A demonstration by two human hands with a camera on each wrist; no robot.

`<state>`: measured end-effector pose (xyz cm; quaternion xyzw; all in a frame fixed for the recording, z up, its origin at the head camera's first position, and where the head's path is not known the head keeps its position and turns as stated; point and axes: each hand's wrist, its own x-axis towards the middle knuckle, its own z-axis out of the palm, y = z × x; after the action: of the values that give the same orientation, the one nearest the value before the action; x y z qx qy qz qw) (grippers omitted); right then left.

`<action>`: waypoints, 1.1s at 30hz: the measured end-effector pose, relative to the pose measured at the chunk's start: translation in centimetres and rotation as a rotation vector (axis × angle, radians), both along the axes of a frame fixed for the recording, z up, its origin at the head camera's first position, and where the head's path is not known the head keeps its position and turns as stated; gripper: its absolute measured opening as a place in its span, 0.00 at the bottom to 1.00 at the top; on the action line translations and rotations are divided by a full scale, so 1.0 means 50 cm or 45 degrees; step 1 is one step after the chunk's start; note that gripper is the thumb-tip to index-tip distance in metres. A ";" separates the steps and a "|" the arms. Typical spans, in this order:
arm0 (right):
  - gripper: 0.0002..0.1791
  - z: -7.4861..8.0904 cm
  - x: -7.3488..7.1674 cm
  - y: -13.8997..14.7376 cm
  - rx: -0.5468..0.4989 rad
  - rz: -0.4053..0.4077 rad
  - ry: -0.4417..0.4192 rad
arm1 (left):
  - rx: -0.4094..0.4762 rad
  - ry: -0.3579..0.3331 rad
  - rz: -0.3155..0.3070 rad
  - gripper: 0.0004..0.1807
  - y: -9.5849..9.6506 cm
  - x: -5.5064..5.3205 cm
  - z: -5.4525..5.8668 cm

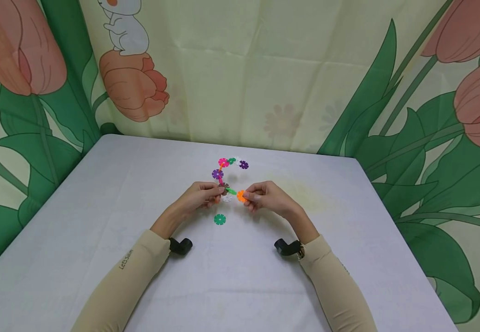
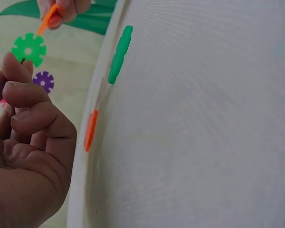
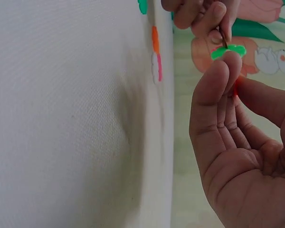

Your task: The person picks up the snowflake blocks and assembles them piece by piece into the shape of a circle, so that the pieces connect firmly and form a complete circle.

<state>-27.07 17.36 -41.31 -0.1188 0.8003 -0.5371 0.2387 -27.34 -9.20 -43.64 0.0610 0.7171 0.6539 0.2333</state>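
Note:
My left hand (image 1: 202, 195) pinches a brown notched plastic disc (image 1: 224, 186) in a chain of interlocking discs. From it the chain curves away through pink, purple (image 1: 217, 174), orange, pink (image 1: 223, 163), green and white pieces to a purple disc (image 1: 244, 164) at its far end. A light green disc (image 2: 28, 50) is slotted to the brown one, seen nearly edge-on in the head view. Between thumb and fingertips, my right hand (image 1: 269, 197) pinches an orange disc (image 1: 241, 196) at the light green disc's other side. In the right wrist view my fingers mostly hide the orange disc.
A loose green disc (image 1: 219, 219) lies on the white-covered table (image 1: 240, 286) nearer me. Just beneath the chain lies a white disc (image 1: 226, 198), with orange (image 3: 155, 39) and pink discs beside it. A flower-printed curtain (image 1: 240, 83) hangs behind the table.

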 end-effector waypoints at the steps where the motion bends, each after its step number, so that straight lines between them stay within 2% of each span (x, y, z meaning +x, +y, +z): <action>1: 0.12 0.000 0.000 0.000 -0.013 0.002 -0.005 | 0.002 0.000 -0.002 0.19 0.000 0.000 -0.001; 11: 0.11 0.001 0.003 -0.007 -0.091 0.003 -0.046 | 0.007 0.009 -0.022 0.20 0.000 -0.002 -0.004; 33: 0.11 -0.005 0.005 -0.011 -0.129 0.025 -0.059 | -0.019 -0.010 -0.001 0.19 0.001 -0.001 -0.005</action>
<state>-26.84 16.79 -41.56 -0.1259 0.7652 -0.5771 0.2562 -27.38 -9.14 -43.87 0.0572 0.7210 0.6487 0.2368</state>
